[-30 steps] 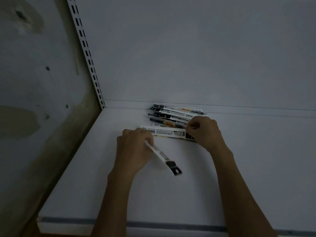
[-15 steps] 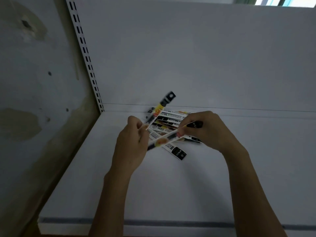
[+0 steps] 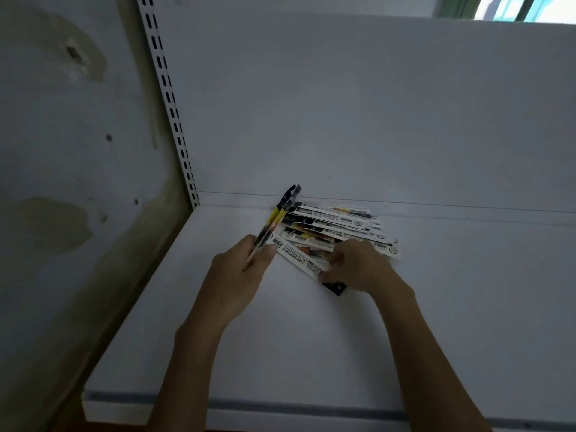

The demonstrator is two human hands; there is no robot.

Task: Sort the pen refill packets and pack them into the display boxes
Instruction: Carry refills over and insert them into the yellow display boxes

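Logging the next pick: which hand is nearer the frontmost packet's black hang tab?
Right. The right hand is right at the black hang tab, over that packet's end; the left hand is off to its left, gripping raised packets.

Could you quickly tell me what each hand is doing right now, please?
Left hand: closed, holding the raised packets.
Right hand: fingers curled on the near packet lying on the shelf; whether it grips cannot be told.
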